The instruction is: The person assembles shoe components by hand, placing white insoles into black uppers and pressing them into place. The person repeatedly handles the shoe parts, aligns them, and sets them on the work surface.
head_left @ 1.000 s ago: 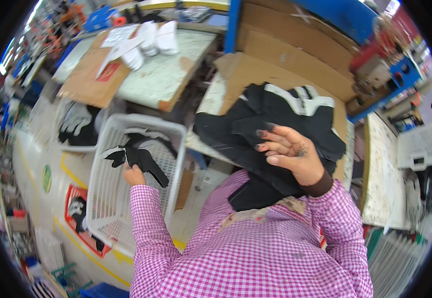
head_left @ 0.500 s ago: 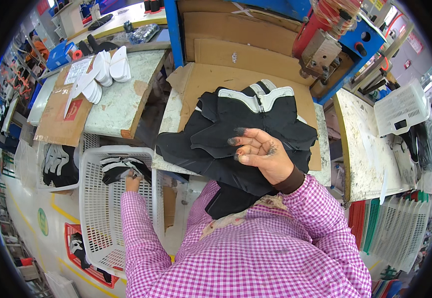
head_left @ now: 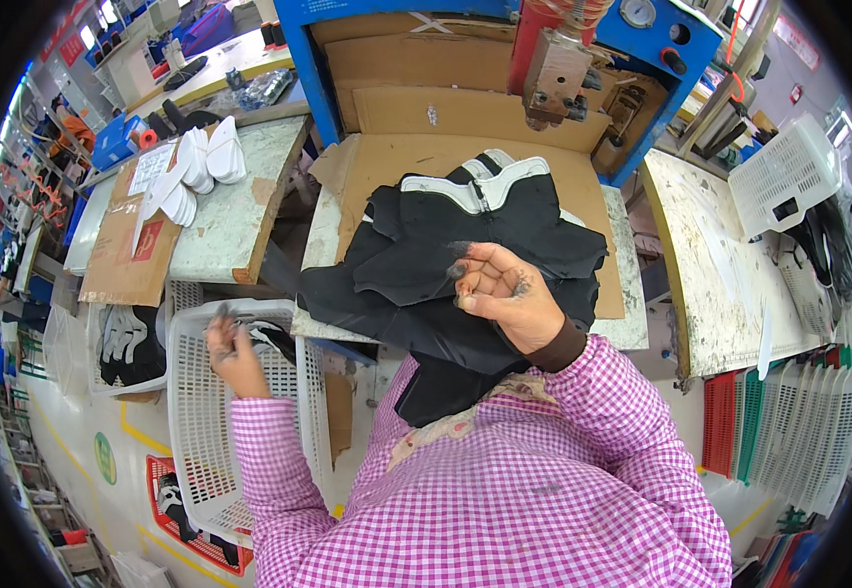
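A pile of flat black shoe uppers [head_left: 529, 230] with white edging lies on the cardboard-covered bench, its lower part hanging over the front edge towards my lap. Above the pile is my right hand [head_left: 514, 302], palm up. Its blackened fingers are curled with the thumb drawn in to them; whether anything small is between them is hidden. My left hand [head_left: 235, 353] is raised over a white plastic basket [head_left: 195, 431], somewhat blurred, fingers apart and nothing visible in it. Black and white uppers [head_left: 274, 338] lie in the basket behind that hand.
A blue-framed press with a red and metal head [head_left: 555, 78] stands over the bench. To the left, a table [head_left: 220, 230] holds white cut pieces [head_left: 191, 162]. A red basket [head_left: 240, 559] sits on the floor; at right are another table [head_left: 730, 323] and stacked baskets [head_left: 808, 431].
My left hand has come up from the uppers in the white basket, leaving them there. My right hand stays over the pile, its thumb and fingers drawn closer. The whole view has shifted slightly.
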The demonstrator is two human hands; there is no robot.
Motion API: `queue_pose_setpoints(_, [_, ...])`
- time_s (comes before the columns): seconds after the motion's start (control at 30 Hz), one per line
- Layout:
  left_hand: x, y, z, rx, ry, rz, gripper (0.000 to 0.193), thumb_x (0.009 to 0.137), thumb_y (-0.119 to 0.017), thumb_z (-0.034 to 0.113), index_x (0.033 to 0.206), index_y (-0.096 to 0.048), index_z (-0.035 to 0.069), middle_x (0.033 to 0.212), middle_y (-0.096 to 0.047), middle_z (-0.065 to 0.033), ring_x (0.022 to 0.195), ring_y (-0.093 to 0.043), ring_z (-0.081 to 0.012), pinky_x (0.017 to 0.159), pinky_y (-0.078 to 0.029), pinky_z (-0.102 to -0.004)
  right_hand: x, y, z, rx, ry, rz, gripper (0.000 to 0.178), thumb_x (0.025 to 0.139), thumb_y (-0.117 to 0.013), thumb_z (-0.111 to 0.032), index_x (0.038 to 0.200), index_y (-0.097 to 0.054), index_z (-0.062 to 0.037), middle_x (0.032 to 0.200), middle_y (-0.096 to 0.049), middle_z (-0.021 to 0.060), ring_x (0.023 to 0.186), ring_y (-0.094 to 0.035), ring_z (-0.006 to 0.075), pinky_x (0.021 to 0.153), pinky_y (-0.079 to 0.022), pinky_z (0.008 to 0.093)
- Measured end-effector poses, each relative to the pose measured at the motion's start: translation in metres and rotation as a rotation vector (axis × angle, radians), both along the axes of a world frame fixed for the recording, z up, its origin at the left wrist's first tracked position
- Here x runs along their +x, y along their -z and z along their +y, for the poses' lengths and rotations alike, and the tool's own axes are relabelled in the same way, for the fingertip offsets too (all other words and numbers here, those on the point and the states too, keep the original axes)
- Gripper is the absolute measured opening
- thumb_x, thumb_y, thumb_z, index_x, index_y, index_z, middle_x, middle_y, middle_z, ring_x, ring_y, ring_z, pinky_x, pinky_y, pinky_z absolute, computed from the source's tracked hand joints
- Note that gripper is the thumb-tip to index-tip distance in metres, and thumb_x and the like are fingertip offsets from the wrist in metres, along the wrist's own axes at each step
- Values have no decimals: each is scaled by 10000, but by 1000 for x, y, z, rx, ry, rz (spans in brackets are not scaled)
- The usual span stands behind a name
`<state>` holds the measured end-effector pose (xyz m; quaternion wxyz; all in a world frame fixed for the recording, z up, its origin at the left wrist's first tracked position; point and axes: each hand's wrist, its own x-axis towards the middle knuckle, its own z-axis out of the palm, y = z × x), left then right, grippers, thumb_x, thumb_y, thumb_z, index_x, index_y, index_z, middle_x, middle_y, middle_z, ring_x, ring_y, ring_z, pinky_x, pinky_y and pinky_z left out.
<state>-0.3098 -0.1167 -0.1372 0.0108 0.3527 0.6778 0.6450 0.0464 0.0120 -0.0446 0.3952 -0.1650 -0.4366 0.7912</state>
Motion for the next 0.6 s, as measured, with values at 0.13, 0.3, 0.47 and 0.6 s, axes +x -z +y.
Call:
queue_pose_setpoints(0.13, [122,-65,22,-18,463,-57,287,839,-623,30,1123,-597,-3,1053,-631,-103,886,-617,-159,794,-498,-286,3,-2,-3,77,17,-69,530,782,-678,63,1253,-445,-3,1128,-533,79,933,-559,124,843,-488,262])
queue_pose_setpoints(0.3, [196,-102,45,-44,872,-436,151,844,-655,72,946,-610,-29,910,-634,-64,796,-589,-106,767,-474,-237,13,-10,-12,215,42,-94,598,809,-645,70,1329,-365,-24,1230,-497,143,1014,-575,169,859,-497,281])
queue_pose_setpoints(0.47, [207,-111,56,-152,940,-466,115,852,-646,58,919,-608,-27,842,-653,-53,753,-600,-90,731,-481,-214,22,-14,-21,297,108,-156,581,877,-577,24,1374,-277,-1,1310,-450,188,1027,-603,211,897,-468,313])
queue_pose_setpoints(0.6, [209,-117,53,-167,996,-647,102,838,-640,20,913,-605,-39,826,-666,-89,736,-625,-107,718,-503,-221,25,-14,-23,280,122,-118,544,905,-545,-2,1376,-271,-3,1325,-441,200,1035,-604,222,911,-463,323])
